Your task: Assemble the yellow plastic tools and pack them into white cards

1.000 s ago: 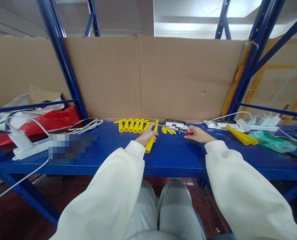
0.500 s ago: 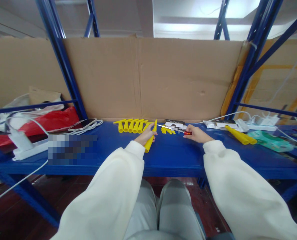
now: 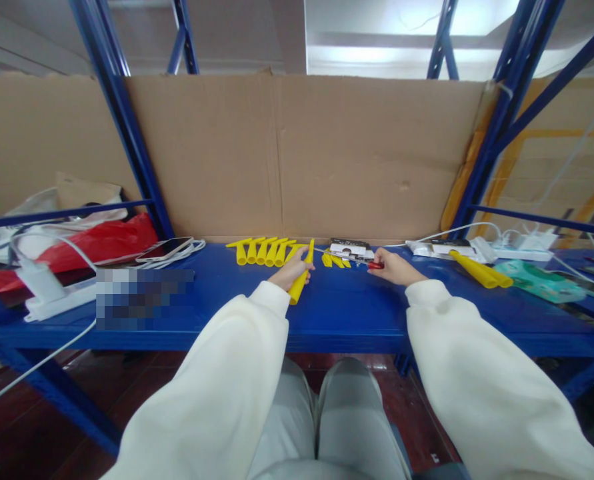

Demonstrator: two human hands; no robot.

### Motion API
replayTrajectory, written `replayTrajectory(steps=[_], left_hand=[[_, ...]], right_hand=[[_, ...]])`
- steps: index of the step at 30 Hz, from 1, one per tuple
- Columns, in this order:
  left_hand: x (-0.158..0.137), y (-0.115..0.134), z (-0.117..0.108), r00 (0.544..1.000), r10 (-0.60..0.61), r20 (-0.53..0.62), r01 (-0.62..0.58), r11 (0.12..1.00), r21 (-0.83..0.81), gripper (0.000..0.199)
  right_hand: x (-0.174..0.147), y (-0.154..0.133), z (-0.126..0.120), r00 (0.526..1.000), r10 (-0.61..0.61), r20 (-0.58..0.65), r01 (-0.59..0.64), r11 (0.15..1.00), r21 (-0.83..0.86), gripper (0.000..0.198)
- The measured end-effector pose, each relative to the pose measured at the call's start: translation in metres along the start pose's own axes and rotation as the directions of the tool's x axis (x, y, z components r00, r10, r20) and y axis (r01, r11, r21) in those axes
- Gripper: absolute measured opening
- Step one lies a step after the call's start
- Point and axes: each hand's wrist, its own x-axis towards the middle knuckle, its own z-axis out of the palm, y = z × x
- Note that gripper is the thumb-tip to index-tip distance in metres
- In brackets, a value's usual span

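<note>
At the blue metal worktop (image 3: 357,313), gripped a tapered yellow plastic cone (image 3: 297,292) in the left hand (image 3: 291,270), between back and front edges. Clasped a slim red-handled metal tool (image 3: 375,265) in the right hand (image 3: 395,268); within 1 second, edged it leftward, bringing its tip close to the cone.

We see a cardboard panel (image 3: 367,153) behind the blue surface (image 3: 347,317), blue metal posts (image 3: 121,127), a dark reddish floor (image 3: 141,373), and a bright ceiling (image 3: 397,19).

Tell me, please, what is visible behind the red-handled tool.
Behind the tool sits a black-and-white package, with cardboard farther back. Anything directly behind the right hand is covered.
</note>
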Motion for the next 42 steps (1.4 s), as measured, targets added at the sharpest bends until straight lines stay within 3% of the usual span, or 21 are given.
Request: replayTrajectory(steps=[6, 12, 16, 23, 28, 35, 38, 42], left_hand=[[0.0, 0.0, 0.0, 1.0, 0.002, 0.005, -0.002, 1.0, -0.006, 0.073], [-0.002, 0.002, 0.001, 1.0, 0.002, -0.012, -0.001, 1.0, 0.001, 0.072], [-0.002, 0.001, 0.002, 1.0, 0.01, -0.022, -0.009, 1.0, 0.024, 0.072], [-0.001, 0.0, 0.002, 0.999, 0.027, -0.021, -0.026, 0.997, 0.071, 0.075], [0.001, -0.001, 0.001, 0.999, 0.026, -0.03, -0.024, 0.996, 0.086, 0.075], [0.0, 0.0, 0.001, 0.999, 0.034, -0.041, -0.03, 0.995, 0.094, 0.076], [0.002, -0.001, 0.001, 0.999, 0.031, -0.035, -0.027, 0.995, 0.094, 0.076], [0.004, -0.003, 0.0, 0.999, 0.025, -0.037, -0.021, 0.995, 0.095, 0.075]], right_hand=[[-0.002, -0.002, -0.009, 1.0, 0.001, -0.014, -0.003, 0.994, -0.113, 0.021], [-0.001, -0.003, -0.008, 0.999, 0.005, 0.045, -0.004, 0.999, -0.032, 0.02], [0.0, -0.001, -0.003, 0.999, 0.032, 0.0, -0.032, 0.998, -0.045, 0.021], [-0.002, 0.0, -0.005, 1.0, -0.005, -0.005, 0.004, 0.996, -0.092, 0.017], [-0.001, 0.002, -0.005, 0.996, -0.09, 0.027, 0.09, 0.996, 0.002, 0.02], [-0.001, -0.007, -0.004, 0.999, 0.018, -0.038, -0.021, 0.996, -0.089, 0.024], [-0.003, -0.009, -0.005, 0.998, 0.005, -0.057, -0.013, 0.99, -0.143, 0.015], [-0.004, -0.007, -0.007, 0.998, -0.061, -0.005, 0.06, 0.991, -0.122, 0.018]])
